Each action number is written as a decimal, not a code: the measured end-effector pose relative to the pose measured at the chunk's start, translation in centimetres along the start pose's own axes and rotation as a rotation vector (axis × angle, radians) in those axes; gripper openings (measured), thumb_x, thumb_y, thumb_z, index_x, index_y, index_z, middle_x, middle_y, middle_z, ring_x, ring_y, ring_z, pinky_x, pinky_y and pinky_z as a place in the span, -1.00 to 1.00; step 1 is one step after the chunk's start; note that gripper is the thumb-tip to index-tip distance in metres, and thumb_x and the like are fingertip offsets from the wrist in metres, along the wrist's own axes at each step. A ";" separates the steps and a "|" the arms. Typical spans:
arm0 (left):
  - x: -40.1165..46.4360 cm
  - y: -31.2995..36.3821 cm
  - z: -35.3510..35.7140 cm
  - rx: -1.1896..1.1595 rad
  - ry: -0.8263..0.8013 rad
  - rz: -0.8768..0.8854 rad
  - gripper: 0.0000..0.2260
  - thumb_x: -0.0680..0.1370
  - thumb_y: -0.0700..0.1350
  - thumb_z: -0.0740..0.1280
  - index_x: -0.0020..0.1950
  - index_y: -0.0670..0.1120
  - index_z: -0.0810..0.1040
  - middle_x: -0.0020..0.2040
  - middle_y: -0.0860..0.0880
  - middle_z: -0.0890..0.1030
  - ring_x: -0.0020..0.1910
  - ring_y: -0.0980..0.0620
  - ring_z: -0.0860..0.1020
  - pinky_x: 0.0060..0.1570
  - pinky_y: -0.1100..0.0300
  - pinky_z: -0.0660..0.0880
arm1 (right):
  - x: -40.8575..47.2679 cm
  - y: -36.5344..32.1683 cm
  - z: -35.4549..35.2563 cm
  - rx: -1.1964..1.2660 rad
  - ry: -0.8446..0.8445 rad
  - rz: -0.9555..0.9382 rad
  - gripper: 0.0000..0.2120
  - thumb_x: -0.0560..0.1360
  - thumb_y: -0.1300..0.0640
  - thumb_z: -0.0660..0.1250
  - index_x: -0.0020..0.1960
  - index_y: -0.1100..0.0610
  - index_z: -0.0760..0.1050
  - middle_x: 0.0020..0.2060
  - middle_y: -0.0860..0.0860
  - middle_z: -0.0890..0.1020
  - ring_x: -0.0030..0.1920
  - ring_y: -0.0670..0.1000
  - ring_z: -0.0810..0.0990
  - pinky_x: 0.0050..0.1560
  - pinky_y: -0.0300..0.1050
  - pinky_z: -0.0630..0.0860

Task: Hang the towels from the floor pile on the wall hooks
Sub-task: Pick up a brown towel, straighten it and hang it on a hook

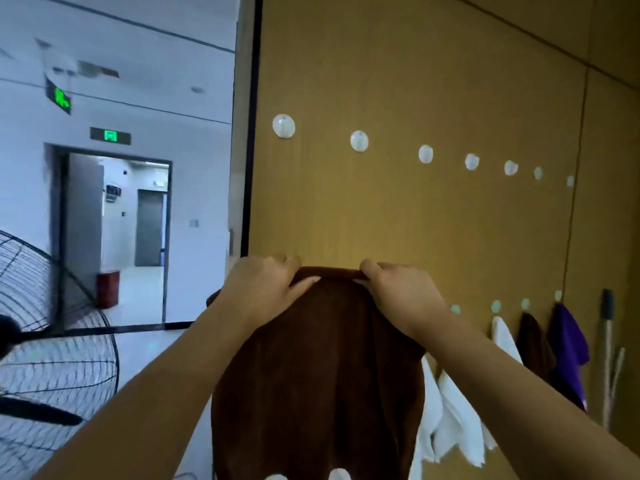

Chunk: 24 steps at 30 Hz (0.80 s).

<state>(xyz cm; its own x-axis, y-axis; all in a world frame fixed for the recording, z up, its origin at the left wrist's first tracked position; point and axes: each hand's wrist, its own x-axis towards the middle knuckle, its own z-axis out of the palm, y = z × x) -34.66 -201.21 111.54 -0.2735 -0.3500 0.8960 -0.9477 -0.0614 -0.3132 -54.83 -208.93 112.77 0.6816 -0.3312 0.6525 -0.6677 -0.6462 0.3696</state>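
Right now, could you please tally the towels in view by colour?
Brown: 2, the held brown towel gripped by the left hand and right hand, and the hanging brown towel
Purple: 1, the purple towel
White: at least 3 white towels, overlapping, so the exact count is unclear
Total: at least 6

Institutional corridor: exit sign (110, 135), wood-panelled wall (415, 81).

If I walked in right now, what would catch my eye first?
A big brown towel held up against the wooden wall at bottom centre, its top edge gripped by the left hand and right hand. Above it runs a row of bare white hooks, and a purple towel hangs lower right.
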 end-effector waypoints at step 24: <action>13.5 -13.4 10.0 0.341 -0.148 -0.207 -0.64 0.56 0.22 0.11 -0.18 -0.06 0.36 -0.32 0.00 0.36 -0.20 -0.04 0.48 -0.29 0.19 0.27 | 25.1 6.8 10.4 0.577 0.344 0.034 -0.57 0.53 -0.24 0.12 -0.33 0.05 0.34 -0.43 -0.04 0.48 -0.34 -0.01 0.49 -0.32 -0.09 0.39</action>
<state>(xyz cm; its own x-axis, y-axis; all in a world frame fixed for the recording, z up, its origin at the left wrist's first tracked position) -24.05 -214.46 124.70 -0.0333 -0.4267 0.9038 -0.8646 -0.4413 -0.2402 -39.11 -228.80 124.77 0.4651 -0.1817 0.8664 -0.3551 -0.9348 -0.0055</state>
